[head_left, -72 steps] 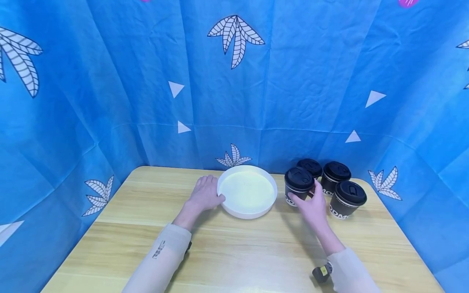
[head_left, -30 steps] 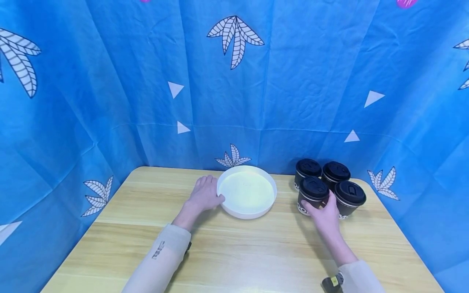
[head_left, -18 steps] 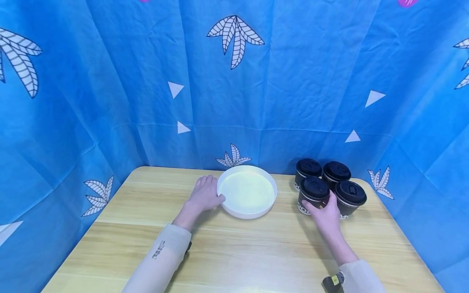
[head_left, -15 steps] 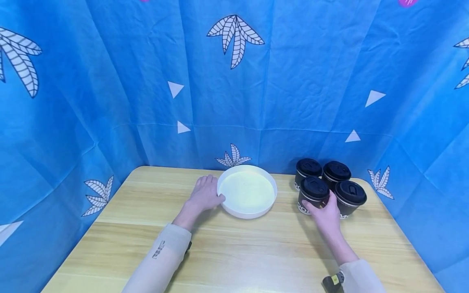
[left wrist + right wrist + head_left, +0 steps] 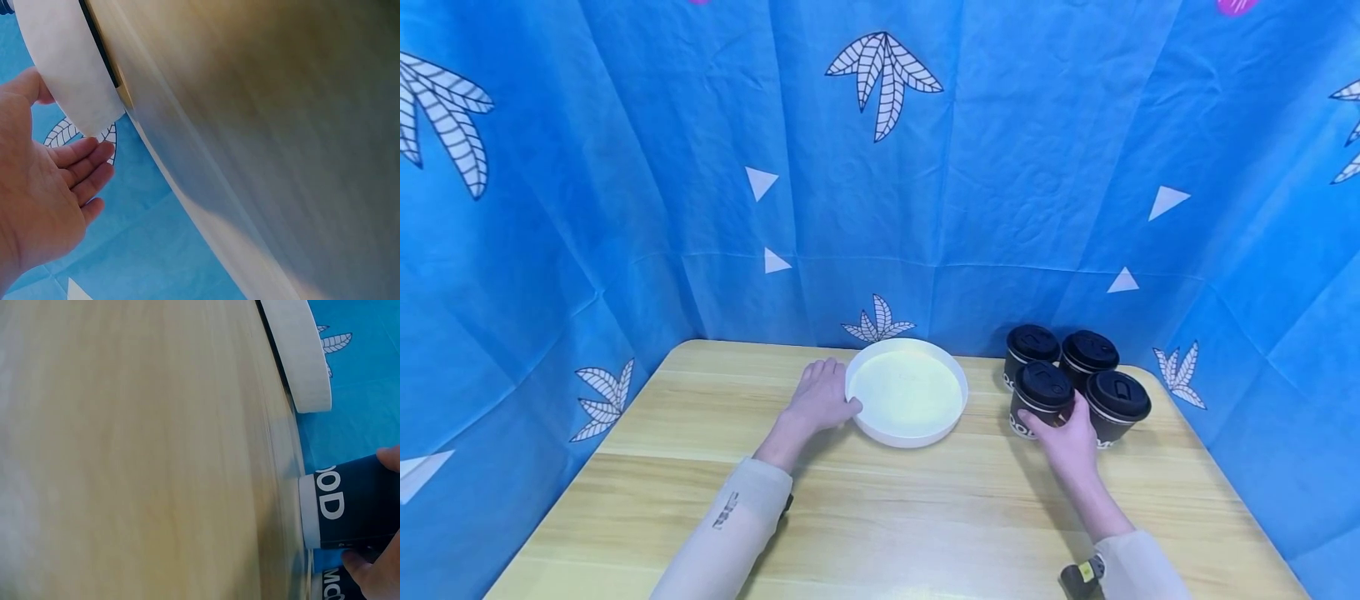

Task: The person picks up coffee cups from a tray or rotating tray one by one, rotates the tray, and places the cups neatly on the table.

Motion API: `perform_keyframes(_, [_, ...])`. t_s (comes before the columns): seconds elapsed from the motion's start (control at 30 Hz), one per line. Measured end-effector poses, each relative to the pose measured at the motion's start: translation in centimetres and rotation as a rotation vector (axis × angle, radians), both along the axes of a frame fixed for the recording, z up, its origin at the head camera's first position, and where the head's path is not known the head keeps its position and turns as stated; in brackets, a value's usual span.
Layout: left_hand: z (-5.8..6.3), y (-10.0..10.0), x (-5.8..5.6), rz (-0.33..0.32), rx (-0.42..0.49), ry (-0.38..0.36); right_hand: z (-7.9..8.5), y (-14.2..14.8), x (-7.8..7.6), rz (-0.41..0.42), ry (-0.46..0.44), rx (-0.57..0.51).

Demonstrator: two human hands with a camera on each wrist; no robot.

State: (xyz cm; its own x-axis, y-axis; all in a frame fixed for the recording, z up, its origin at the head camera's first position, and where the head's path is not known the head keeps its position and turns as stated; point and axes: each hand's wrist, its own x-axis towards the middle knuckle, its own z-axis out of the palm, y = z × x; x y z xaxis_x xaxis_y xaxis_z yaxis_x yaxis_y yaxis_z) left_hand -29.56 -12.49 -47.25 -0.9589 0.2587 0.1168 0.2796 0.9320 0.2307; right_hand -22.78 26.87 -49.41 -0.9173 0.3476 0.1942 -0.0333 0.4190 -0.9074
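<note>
A round white tray (image 5: 910, 437) with a low wall lies at the table's back middle. My left hand (image 5: 820, 396) holds its left side, thumb over the rim and fingers loosely bent by the outer wall; in the left wrist view those fingers (image 5: 87, 172) reach the wall's end. To the right, my right hand (image 5: 1070, 437) grips a dark paper coffee cup (image 5: 1026, 417) with a black lid, upright, thumb on the near side. In the right wrist view the cup's (image 5: 350, 506) white base band is close to the tabletop. The far fingers are partly hidden.
Three matching lidded cups stand close around the held one: a back-left cup (image 5: 1032, 342), a back-right cup (image 5: 1088, 352) and a right cup (image 5: 1116, 400). The wooden table (image 5: 880, 525) ends at a blue patterned curtain (image 5: 880, 192) behind and on both sides.
Between the oldest frame and one second ago, my right hand moved the cup rightward and nearer to me, up against the other cups. Since then both hands have stayed in place.
</note>
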Motion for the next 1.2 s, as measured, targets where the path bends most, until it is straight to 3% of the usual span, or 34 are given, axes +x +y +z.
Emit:
perform_keyframes(0.43, [0.0,0.0,0.1,0.003,-0.005,-0.007,0.3,0.3,0.3,0.035,-0.031,0.022])
perform_keyframes(0.83, [1.1,0.3,1.4,0.015,-0.023,-0.002,0.4,0.8,1.0,0.084,-0.026,-0.049])
perform_keyframes(1.2, [2.0,-0.3,2.8,0.062,0.084,-0.007,1.6,0.9,2.6,0.100,-0.071,-0.032])
